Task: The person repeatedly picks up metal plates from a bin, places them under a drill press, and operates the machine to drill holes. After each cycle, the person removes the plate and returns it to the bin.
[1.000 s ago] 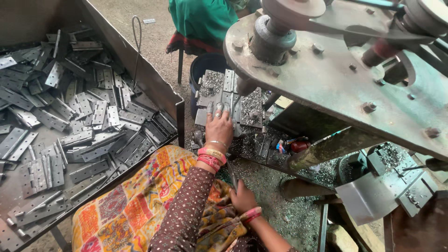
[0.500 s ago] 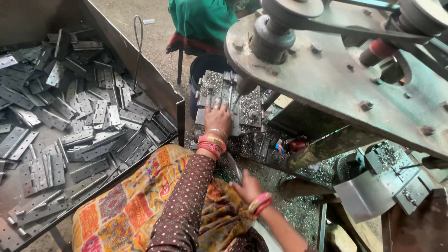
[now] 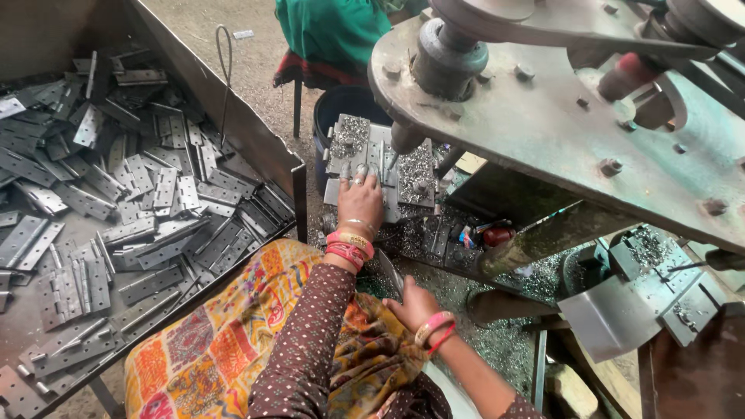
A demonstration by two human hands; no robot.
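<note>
Nearest to the camera, the right hand [image 3: 411, 304] is low over the lap, with its fingers curled closed around a flat metal hinge plate [image 3: 390, 273] that points up and away. It rests over the patterned cloth [image 3: 233, 341] that covers the knees. A little farther, the left hand [image 3: 361, 203] is stretched forward, palm down, and its fingers [image 3: 358, 177] lie almost straight and only slightly spread on the metal work plate [image 3: 380, 167] of the press machine [image 3: 559, 116]. I cannot tell if it grips something under the fingers. On the left side stands a big metal bin [image 3: 256, 136] full of grey hinges [image 3: 124, 202]. Beyond the plate, a person in green clothes [image 3: 334, 31] sits.
</note>
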